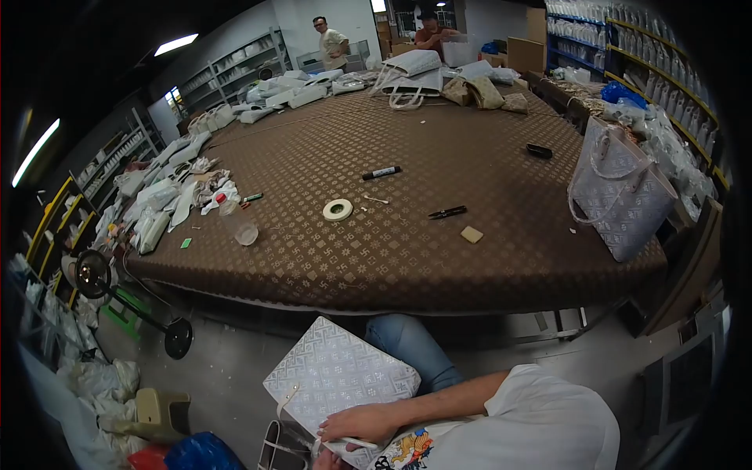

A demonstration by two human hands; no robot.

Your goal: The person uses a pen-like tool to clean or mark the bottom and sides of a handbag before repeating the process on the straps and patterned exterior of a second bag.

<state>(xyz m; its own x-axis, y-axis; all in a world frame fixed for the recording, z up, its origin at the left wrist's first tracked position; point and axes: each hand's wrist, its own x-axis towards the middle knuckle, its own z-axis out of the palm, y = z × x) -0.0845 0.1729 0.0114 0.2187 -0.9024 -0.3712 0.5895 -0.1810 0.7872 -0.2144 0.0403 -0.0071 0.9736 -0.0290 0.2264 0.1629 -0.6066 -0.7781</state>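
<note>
A pale patterned bag [337, 372] lies tilted across my lap at the bottom. My right hand [360, 423] reaches in from the right and rests over the bag's lower edge, its fingers together and bent onto it. Just below, my left hand [327, 460] shows only in part at the frame's bottom, beside the bag's opening; its fingers are mostly hidden. A light strap [287, 401] hangs at the bag's left edge. Another patterned bag [623, 192] with handles stands on the right of the brown table [439, 274].
On the table are a tape roll [338, 210], a marker [381, 173], a black pen [448, 212], a bottle [239, 222] and a sponge-like block [471, 234]. Bags pile along its far and left edges. Two people are beyond it. A stool [160, 413] stands lower left.
</note>
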